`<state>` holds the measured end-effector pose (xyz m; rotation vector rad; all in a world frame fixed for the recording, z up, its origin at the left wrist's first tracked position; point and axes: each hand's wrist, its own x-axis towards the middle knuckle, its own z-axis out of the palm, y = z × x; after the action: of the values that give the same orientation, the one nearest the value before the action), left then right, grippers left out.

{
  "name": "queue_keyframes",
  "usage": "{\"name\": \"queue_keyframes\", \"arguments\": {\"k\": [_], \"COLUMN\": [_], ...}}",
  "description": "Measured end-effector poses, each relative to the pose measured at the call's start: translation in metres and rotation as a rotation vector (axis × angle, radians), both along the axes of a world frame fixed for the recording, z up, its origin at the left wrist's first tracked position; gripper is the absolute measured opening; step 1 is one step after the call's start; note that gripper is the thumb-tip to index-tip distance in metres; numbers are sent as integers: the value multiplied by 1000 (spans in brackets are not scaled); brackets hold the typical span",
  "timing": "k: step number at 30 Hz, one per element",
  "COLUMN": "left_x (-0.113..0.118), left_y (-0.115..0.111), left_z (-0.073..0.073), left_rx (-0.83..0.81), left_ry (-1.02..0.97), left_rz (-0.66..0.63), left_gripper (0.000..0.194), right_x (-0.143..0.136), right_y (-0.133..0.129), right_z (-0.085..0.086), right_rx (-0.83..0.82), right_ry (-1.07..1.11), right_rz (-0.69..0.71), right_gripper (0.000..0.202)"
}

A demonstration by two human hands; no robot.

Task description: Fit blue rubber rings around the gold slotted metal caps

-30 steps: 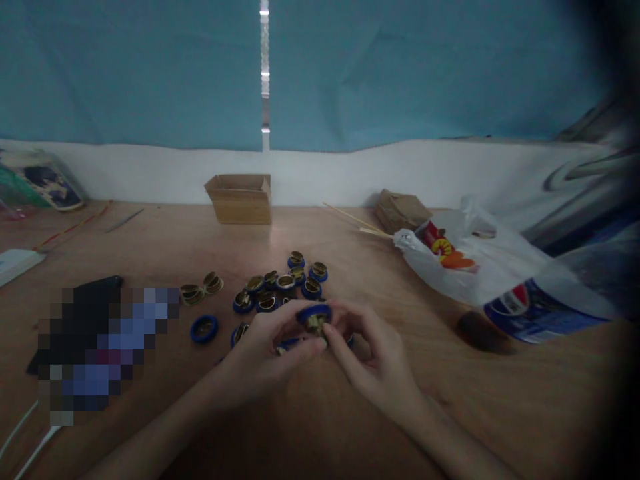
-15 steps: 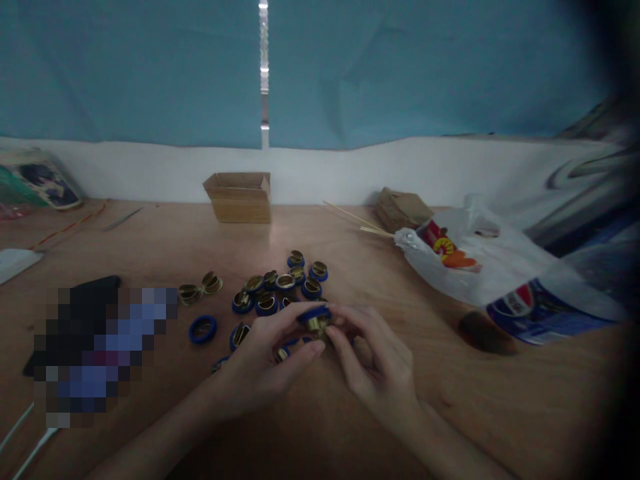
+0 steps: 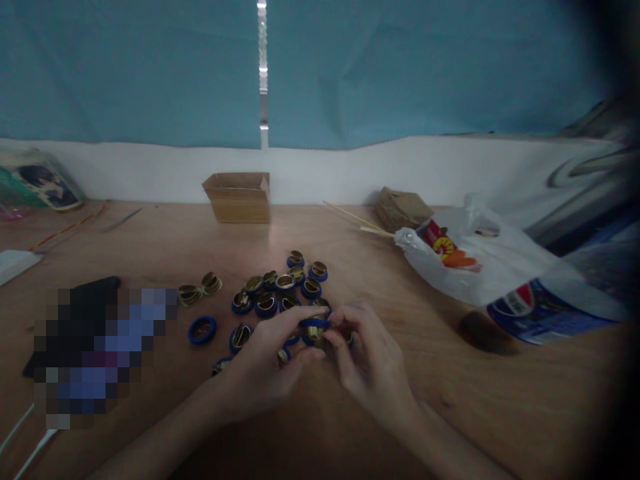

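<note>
Between my two hands is a small round brass-coloured fitting with a blue ring (image 3: pixel 315 324), partly hidden by my fingers. My left hand (image 3: pixel 273 357) grips it from the left, fingers curled over its top edge and thumb low. Fingertips of my right hand (image 3: pixel 367 350) pinch its right side. Several similar brass fittings with blue rings (image 3: pixel 267 305) lie on the table just beyond and beneath my hands. Off to the left are a loose blue ring (image 3: pixel 203 330) and two brass pieces without blue rings (image 3: pixel 200 290).
A small open cardboard box (image 3: pixel 243 200) stands near the wall. At the right lie a brown packet (image 3: pixel 403 209), a white plastic bag (image 3: pixel 480 267) and a Pepsi bottle (image 3: pixel 550 310) on its side. A black phone-like object (image 3: pixel 95 300) lies left, with cables below it.
My fingers have shifted slightly around the fitting, and its blue ring now sits lower and more level. My right hand has moved a little left. The table things stay put.
</note>
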<state>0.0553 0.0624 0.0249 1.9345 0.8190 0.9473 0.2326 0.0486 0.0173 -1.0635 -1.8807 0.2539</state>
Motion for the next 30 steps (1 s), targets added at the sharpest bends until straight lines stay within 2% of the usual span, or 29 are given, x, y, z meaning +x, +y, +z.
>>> {"name": "queue_keyframes", "arguments": {"k": [5,11,20,23,27,30], "left_x": [1,6,6,3,1,0], "left_y": [1,-3,1,4,4,4], "left_z": [1,0,-6,-6,-5,-8], "left_rx": [34,51,-62,-72,-79,-122], "left_ry": [31,18,-50,-93,-104,-133], "left_rz": [15,101,135,153,125,106], "left_gripper": [48,38,30,29,37,39], "right_x": [-1,1,-2,-3,0,2], "right_y": [2,2,-1,-3,-3,1], "right_z": [0,-1,-5,-3,1,4], "right_rx": [-20,-41,-106,-112,-65,-182], "right_ry": [-26,-59,-98,-94,58,212], "right_rz": [-22,55,100,107,83,29], "right_gripper": [17,16,15,25,35,28]}}
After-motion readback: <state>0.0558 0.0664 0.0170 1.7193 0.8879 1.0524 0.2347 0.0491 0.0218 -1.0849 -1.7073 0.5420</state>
